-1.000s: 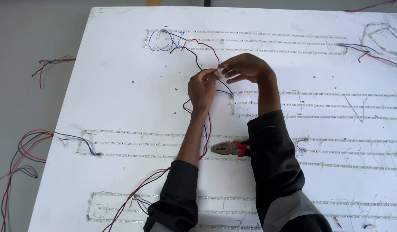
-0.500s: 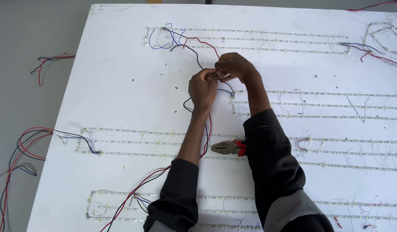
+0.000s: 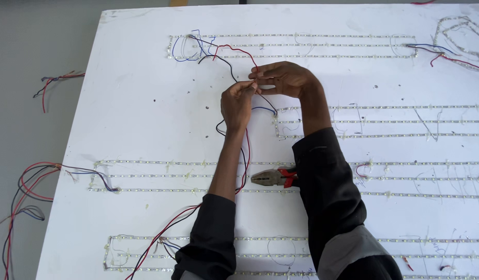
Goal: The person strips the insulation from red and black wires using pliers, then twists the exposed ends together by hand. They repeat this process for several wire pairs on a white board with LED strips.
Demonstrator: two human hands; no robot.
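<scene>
- Large white flat board (image 3: 146, 129) on the counter lies under both hands.
- Left hand (image 3: 238, 103) and right hand (image 3: 283, 79) meet, fingertips pinched shut on thin red and black wires (image 3: 245, 155) trailing below them.
- Red-handled steel pliers (image 3: 273, 178) lie between the forearms, untouched.

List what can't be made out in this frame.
Head view only:
- Wire ends pinched between left hand and right hand: covered by fingertips, too small to tell if joined.
- Pliers: red handles hidden behind the right sleeve.
- White board: right and bottom cut off by frame edges.
</scene>
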